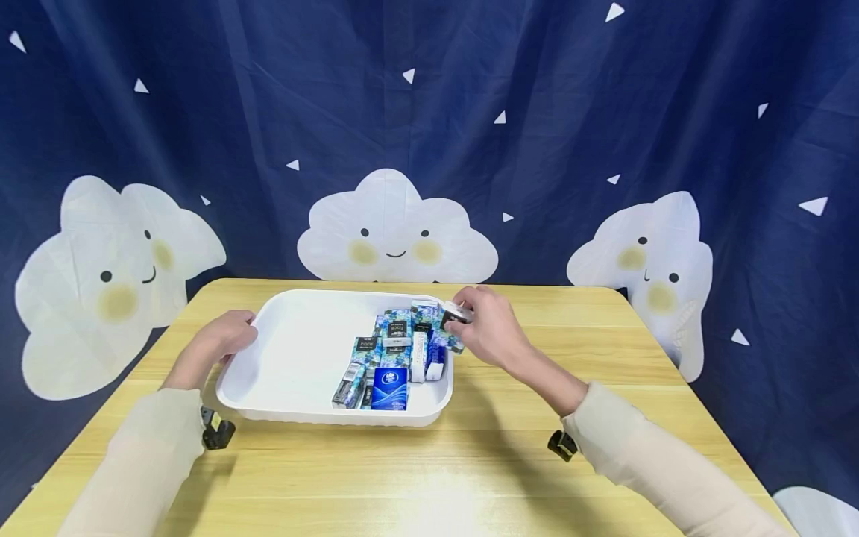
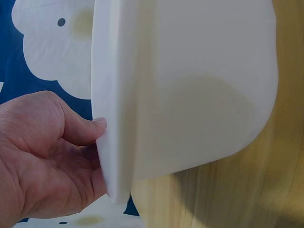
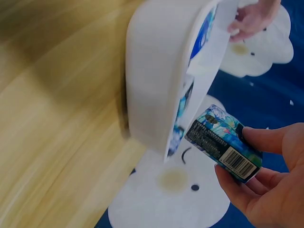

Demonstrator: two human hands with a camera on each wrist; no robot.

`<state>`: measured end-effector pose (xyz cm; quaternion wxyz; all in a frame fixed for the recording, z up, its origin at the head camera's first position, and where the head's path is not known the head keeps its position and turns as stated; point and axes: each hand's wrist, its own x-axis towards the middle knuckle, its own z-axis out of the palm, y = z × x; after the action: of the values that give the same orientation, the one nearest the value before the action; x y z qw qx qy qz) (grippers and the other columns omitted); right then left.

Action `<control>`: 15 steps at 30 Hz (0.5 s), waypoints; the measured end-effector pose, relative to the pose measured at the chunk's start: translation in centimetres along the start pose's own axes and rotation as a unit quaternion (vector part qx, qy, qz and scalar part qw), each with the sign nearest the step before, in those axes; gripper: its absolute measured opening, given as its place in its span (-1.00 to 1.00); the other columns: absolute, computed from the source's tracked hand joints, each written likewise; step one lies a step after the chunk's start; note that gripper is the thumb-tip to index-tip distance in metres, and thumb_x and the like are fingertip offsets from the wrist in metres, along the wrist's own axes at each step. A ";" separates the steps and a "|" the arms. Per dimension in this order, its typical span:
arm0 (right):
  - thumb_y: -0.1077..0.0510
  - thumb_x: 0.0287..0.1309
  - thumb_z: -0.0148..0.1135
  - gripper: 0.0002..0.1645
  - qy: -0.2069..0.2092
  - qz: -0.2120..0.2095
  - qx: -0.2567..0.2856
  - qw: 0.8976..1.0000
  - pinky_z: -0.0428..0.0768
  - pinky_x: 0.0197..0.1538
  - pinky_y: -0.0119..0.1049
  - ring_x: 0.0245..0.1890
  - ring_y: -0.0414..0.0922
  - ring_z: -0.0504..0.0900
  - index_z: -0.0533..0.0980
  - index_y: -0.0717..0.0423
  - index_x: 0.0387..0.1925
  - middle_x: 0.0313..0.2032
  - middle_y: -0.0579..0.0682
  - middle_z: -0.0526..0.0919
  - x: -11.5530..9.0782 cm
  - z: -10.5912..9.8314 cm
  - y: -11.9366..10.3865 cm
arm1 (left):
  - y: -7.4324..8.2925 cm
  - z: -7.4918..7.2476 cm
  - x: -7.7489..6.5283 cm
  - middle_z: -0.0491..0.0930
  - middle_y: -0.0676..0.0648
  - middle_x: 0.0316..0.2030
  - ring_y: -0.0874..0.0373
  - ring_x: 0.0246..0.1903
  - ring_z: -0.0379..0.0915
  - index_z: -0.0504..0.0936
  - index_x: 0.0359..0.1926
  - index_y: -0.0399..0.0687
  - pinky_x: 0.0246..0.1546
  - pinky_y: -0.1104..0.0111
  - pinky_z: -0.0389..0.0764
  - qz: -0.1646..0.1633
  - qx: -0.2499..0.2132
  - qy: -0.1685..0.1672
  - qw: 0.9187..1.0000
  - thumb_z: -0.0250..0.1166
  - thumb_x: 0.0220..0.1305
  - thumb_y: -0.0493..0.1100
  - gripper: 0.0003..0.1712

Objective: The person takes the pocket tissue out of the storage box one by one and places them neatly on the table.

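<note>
A white tray (image 1: 288,358) stands on the table, its right half holding several small tissue packs (image 1: 396,328), most with a blue-green floral print and dark labels. One plain blue tissue pack (image 1: 390,389) lies at the front of the group. My left hand (image 1: 231,333) grips the tray's left rim, thumb on the outer edge in the left wrist view. Over the tray's right rim, my right hand (image 1: 493,328) pinches a floral tissue pack (image 3: 225,142) between thumb and fingers. Its barcode side shows in the right wrist view.
The wooden table (image 1: 537,440) reaches out on both sides of the tray and in front of it. Behind it hangs a dark blue curtain (image 1: 362,97) printed with smiling clouds and small white triangles.
</note>
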<state>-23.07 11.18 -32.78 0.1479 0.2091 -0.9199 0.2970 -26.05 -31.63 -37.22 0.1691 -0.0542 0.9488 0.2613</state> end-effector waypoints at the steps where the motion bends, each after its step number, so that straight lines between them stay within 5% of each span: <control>1: 0.15 -0.10 0.48 -0.70 0.003 0.004 -0.003 1.000 0.45 -0.35 -0.24 -0.41 -0.10 0.47 0.59 0.12 -0.28 -0.38 -0.03 0.55 0.1 -0.2 0.3 | -0.1 0.0 0.0 0.42 -0.31 -0.24 -0.03 -0.37 0.44 0.32 0.00 -0.41 -0.55 0.32 0.46 0.002 0.000 0.001 1.000 -0.19 0.21 -0.34 -0.63; 9: 0.19 -0.10 0.45 -0.69 0.005 0.029 -0.030 0.999 0.50 -0.28 -0.18 -0.33 -0.04 0.53 0.59 0.18 -0.26 -0.32 0.07 0.60 0.0 -0.5 3.4 | 0.0 -0.1 0.1 0.39 -0.25 -0.35 0.01 -0.45 0.41 0.34 -0.15 -0.34 -0.59 0.35 0.42 0.007 -0.004 0.001 1.000 -0.20 0.20 -0.33 -0.74; 15: 0.21 -0.11 0.43 -0.71 -0.035 0.038 -0.063 0.997 0.52 -0.25 -0.11 -0.34 -0.01 0.55 0.60 0.24 -0.29 -0.39 0.09 0.61 -0.5 0.2 5.7 | 0.1 -0.2 -0.1 0.39 -0.27 -0.29 -0.02 -0.39 0.42 0.34 -0.10 -0.36 -0.56 0.33 0.45 0.003 0.002 -0.004 1.000 -0.19 0.20 -0.33 -0.71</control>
<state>-25.38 15.35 -35.90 0.1171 0.1749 -0.9486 0.2362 -26.07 -31.63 -37.02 0.1723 -0.0495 0.9488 0.2599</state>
